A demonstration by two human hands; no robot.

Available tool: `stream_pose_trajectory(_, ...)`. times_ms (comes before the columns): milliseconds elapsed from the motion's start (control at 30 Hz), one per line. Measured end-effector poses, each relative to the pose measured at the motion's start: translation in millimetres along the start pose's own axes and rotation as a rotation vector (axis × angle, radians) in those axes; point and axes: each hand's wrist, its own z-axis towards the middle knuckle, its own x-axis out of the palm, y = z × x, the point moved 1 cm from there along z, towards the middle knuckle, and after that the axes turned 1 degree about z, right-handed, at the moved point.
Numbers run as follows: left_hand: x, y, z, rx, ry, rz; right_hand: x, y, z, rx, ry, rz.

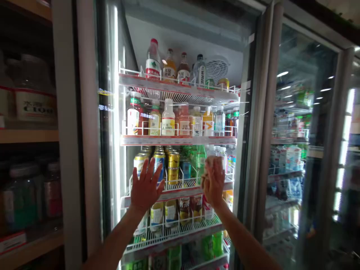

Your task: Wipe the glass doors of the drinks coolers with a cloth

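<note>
A glass cooler door [180,22] stands in front of me, with reflections on its pane. My left hand [145,187] is raised with its fingers spread, flat toward the glass at the height of the can shelf, holding nothing. To the right, my right hand [215,183] presses a crumpled pale cloth [206,168] to the pane; it is slightly blurred. Behind the left hand are a gold can [173,167] and several other cans. Green bottles [200,161] stand behind the glass beside the right hand.
Wire shelves of bottles fill the cooler, with a juice bottle [168,118] on the second shelf. On the right is another cooler door [303,123] in a metal frame. A dim shelf [30,137] with bottles is at the left.
</note>
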Motion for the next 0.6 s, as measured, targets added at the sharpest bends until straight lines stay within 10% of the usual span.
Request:
stream_pose_trajectory(100, -0.5, -0.3, -0.4, -0.006, 0.002, 0.006, 1.0, 19.9, -1.3, -0.167, 0.058, 0.034)
stream_pose_trajectory(267, -0.3, -0.3, -1.3, 0.000, 0.012, 0.018, 4.9, 29.2, 23.9, 0.106, -0.184, 0.021)
stream_pose_trajectory(467, -2.0, -0.3, -0.2, 0.003, -0.002, 0.021, 13.8, 71.5, 20.7, -0.295, 0.060, 0.092)
stream_pose_trajectory(600, -1.8, -0.3, -0.2, 0.006, -0.006, 0.017, 7.2, 27.8, 35.7, 0.015, -0.131, -0.006)
